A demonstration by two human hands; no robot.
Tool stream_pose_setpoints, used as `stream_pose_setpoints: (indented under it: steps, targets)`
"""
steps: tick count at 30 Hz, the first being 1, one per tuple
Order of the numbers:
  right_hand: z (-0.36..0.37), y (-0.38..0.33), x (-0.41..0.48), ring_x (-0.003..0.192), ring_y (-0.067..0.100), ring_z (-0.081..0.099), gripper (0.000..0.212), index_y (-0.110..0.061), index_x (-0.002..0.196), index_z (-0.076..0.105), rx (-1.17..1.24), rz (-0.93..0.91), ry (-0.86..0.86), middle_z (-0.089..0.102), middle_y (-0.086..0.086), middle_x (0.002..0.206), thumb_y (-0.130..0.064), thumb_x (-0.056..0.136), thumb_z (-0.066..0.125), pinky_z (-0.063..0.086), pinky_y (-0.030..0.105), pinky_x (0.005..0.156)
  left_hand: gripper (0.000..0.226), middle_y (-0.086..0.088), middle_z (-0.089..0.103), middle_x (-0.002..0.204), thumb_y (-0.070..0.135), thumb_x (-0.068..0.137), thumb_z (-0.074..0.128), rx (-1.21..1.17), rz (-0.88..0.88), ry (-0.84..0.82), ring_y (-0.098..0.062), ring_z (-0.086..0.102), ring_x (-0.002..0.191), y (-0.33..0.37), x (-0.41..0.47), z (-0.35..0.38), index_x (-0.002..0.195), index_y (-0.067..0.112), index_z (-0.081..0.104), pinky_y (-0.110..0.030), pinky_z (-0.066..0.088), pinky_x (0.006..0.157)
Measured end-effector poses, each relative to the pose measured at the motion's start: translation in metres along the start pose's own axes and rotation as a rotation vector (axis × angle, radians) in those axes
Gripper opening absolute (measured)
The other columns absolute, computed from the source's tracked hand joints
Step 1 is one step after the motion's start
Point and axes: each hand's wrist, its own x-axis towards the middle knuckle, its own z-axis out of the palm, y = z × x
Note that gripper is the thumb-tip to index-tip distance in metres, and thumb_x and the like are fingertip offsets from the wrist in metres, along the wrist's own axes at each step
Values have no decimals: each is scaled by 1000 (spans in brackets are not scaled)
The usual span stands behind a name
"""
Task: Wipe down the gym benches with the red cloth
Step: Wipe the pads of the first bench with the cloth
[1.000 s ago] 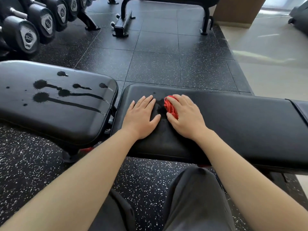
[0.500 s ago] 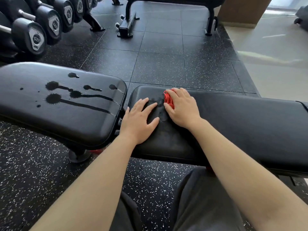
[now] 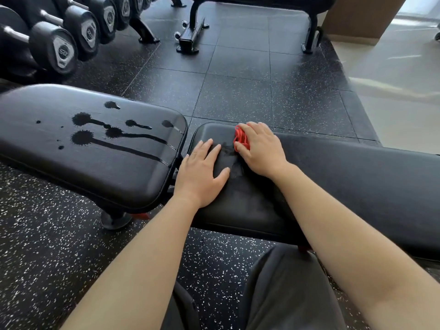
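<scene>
Two black padded bench pads lie end to end. My right hand (image 3: pixel 260 150) presses a bunched red cloth (image 3: pixel 240 139) onto the far left corner of the right pad (image 3: pixel 357 177), fingers curled over it. A wet smear darkens the pad just left of the cloth. My left hand (image 3: pixel 202 170) lies flat on the same pad's left end, fingers straight. The left pad (image 3: pixel 59 163) is tilted and carries several dark liquid blots with long runs.
A rack of dumbbells (image 3: pixel 59 48) stands at the far left. Another bench frame (image 3: pixel 190 34) sits on the black speckled rubber floor (image 3: pixel 238 91) beyond. A light smooth floor (image 3: pixel 392 86) begins at the right. My grey-trousered legs (image 3: pixel 285 294) are below the pad.
My right hand has pushed the red cloth away from me toward the pad's far edge, leaving a wet smear. My left hand stays flat on the pad. The view shifted left.
</scene>
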Motion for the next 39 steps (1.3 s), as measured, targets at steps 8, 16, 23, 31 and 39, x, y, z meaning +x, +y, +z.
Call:
stream_pose_setpoints:
  steps: [8,16,23,31,39]
  targets:
    - [-6,-10,-64,136,27,31,61,-22,138,40,1,-74,59,41,1,143,-51,85,31,36,44,101,62,8,12,158,48,92,43,-11,-3,-9,-9,3,145,0,0,-1,148,28,23,-37,10,118]
    - [-2,-4,9,130,25,34,49,-21,136,42,41,-39,24,45,1,137,-41,92,48,29,41,108,62,7,14,157,48,92,44,7,2,6,-10,5,145,-1,2,1,147,28,25,-38,12,118]
    - [-4,-11,-14,129,23,34,50,-22,136,40,9,-18,20,44,-1,137,-41,90,47,35,44,101,62,7,14,157,47,92,44,7,3,4,-11,5,145,-1,0,0,148,27,25,-38,11,118]
    - [-14,-6,-88,136,28,32,64,-21,138,41,32,-102,34,43,1,143,-53,84,27,35,42,104,61,8,13,157,47,93,43,-3,2,-7,-10,4,145,-1,0,0,148,28,24,-37,9,118]
    - [-14,-6,-44,141,23,22,53,-25,141,36,65,5,-26,35,-3,148,-43,92,47,26,41,111,61,7,15,157,47,93,43,4,9,-4,-11,5,145,-1,-1,0,148,26,25,-37,10,118]
